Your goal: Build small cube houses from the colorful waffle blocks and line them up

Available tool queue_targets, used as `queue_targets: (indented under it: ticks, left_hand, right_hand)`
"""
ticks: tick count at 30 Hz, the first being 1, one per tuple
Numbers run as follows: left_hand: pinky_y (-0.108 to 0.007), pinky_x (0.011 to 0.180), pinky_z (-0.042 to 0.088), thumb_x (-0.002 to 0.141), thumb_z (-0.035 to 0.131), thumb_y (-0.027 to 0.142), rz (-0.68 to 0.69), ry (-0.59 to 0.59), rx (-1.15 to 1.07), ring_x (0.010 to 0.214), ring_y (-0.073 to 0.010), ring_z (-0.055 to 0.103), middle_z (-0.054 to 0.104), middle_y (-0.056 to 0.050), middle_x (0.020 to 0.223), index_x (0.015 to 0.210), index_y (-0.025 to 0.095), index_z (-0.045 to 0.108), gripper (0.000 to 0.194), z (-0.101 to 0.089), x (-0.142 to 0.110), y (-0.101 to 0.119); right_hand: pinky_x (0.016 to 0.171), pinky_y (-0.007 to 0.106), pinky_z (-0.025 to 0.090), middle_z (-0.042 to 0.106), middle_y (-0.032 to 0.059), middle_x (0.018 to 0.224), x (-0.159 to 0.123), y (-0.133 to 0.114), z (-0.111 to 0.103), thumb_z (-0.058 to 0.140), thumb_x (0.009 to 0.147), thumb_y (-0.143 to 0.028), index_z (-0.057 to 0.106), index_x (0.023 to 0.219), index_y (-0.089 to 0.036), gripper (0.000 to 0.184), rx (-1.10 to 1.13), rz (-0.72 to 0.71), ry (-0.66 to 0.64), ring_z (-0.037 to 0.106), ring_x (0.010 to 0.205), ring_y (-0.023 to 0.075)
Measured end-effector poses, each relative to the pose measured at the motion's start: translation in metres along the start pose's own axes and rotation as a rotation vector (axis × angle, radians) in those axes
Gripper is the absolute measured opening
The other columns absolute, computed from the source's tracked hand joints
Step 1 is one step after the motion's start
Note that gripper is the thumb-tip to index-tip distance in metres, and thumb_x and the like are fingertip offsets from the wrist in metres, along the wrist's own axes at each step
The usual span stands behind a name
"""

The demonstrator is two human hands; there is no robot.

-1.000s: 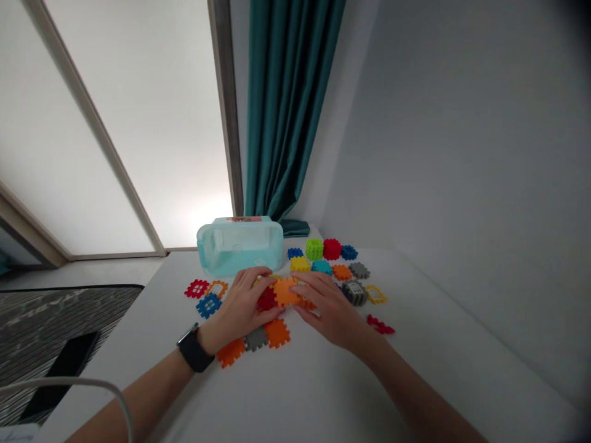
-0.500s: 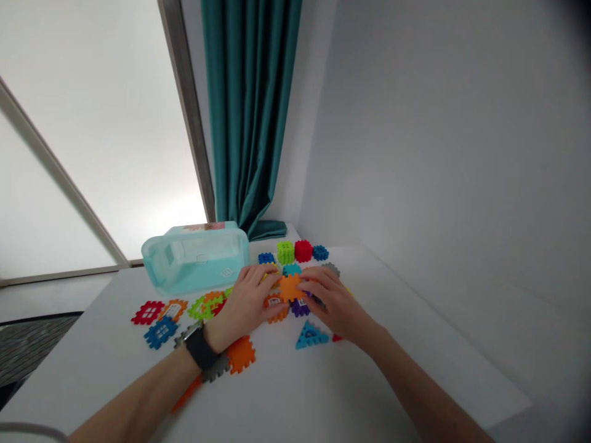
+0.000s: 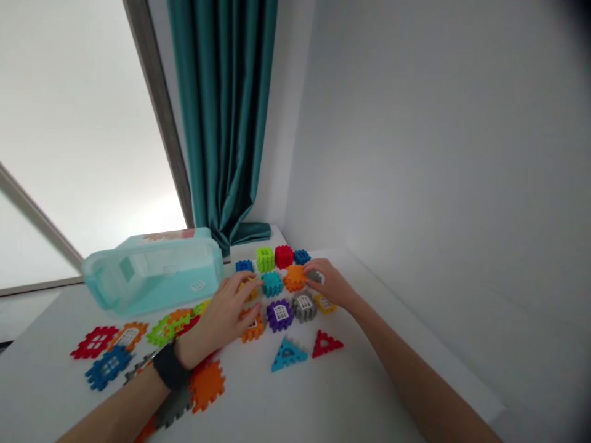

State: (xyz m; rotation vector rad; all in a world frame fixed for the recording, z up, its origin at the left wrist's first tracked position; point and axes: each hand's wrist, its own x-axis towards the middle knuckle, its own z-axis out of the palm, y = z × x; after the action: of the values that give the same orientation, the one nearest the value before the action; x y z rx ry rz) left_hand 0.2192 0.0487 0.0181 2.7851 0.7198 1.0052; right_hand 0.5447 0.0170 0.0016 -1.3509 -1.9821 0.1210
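My right hand pinches the right edge of an orange notched tile in the middle of the table pieces. My left hand, with a black watch on its wrist, hovers with fingers apart, empty. It partly covers an orange window piece and a yellow piece. Between the hands sits a teal piece. Nearer me are a purple window piece and a grey window piece. A small yellow window tile lies below my right hand, and a grey piece is partly behind its fingers.
A clear teal bin lies at the back left. Lime, red and blue blocks line the back. Blue and red triangles lie in front. Loose tiles, including an orange one, spread left.
The orange tile has moved from between both hands to the back right, with my right hand. My left hand has come off it. The view has shifted, uncovering the purple and grey pieces.
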Motion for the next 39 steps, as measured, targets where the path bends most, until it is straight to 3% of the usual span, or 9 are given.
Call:
queue_targets:
  ticks: [9, 39]
  left_hand:
    - [-0.048, 0.1, 0.052, 0.094, 0.053, 0.025, -0.042, 0.0, 0.002, 0.117, -0.029, 0.057, 0.053, -0.012, 0.131, 0.129, 0.024, 0.054, 0.034, 0.009, -0.004, -0.007]
    - [-0.047, 0.096, 0.055, 0.095, 0.052, 0.026, -0.034, -0.005, -0.008, 0.11, -0.0273, 0.061, 0.05, -0.013, 0.136, 0.135, 0.025, 0.049, 0.04, 0.017, -0.007, -0.008]
  right_hand:
    - [0.098, 0.046, 0.048, 0.073, 0.0058, 0.105, 0.002, 0.025, 0.012, 0.068, 0.086, -0.024, 0.069, 0.094, -0.022, 0.008, 0.013, 0.034, -0.094, 0.062, 0.105, 0.0243]
    - [0.105, 0.048, 0.042, 0.074, 0.0036, 0.108, -0.002, 0.031, 0.019, 0.07, 0.083, -0.02, 0.068, 0.092, -0.024, 0.01, 0.023, 0.048, -0.155, 0.063, 0.113, 0.0249]
